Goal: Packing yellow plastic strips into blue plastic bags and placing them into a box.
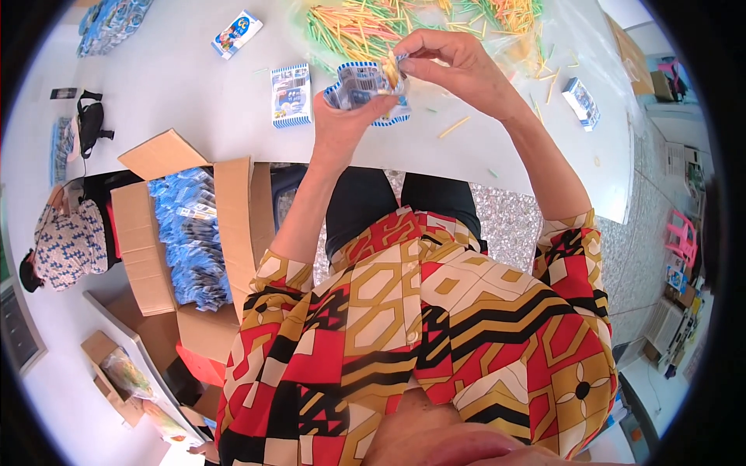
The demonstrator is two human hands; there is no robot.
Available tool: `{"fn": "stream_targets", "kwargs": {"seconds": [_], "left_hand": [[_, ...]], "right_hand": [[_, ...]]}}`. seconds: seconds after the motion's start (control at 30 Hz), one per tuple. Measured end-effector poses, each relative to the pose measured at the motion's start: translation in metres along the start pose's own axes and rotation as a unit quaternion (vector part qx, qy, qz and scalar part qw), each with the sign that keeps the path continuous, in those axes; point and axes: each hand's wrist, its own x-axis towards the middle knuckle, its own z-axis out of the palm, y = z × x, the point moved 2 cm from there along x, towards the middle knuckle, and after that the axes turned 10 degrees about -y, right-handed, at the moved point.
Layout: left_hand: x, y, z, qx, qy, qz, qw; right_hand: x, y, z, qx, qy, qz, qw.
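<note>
My left hand (339, 128) is closed around a crinkled blue-and-white packet (360, 84) with striped ends, held just above the table. At the packet's right end, the thumb and fingers of my right hand (458, 70) pinch its edge. Pale yellow stick-like pieces (391, 71) show at that end, beside my fingertips; how far they sit inside is hidden. Just left of my left hand lies a flat blue-and-white packet (291, 95) with the same stripes. Beyond both hands, a heap of pink, yellow and green thin sticks (353, 31) rests on clear plastic sheeting.
A small box (237, 34) lies far left on the white table (217, 101), another packet (581, 104) at right. Loose sticks (454, 128) are scattered about. An open cardboard box (235, 202) full of blue packets (190, 233) stands left of me. Another person (74, 241) is farther left.
</note>
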Motion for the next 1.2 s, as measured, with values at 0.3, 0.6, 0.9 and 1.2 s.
{"fn": "stream_targets", "kwargs": {"seconds": [0.3,0.6,0.9,1.2], "left_hand": [[-0.007,0.012,-0.006,-0.018,0.012,0.052,0.998],[-0.01,0.005,-0.011,0.03,0.076,0.072,0.994],[-0.015,-0.008,-0.022,0.001,0.065,0.08,0.995],[-0.028,-0.01,-0.011,-0.029,0.099,0.069,0.992]], "right_hand": [[0.003,-0.002,0.011,-0.071,0.109,0.002,0.991],[-0.012,-0.003,0.011,-0.078,0.135,0.014,0.988],[-0.087,0.053,0.004,-0.486,-0.061,0.085,0.868],[-0.085,0.072,0.016,-0.543,-0.128,0.118,0.822]]}}
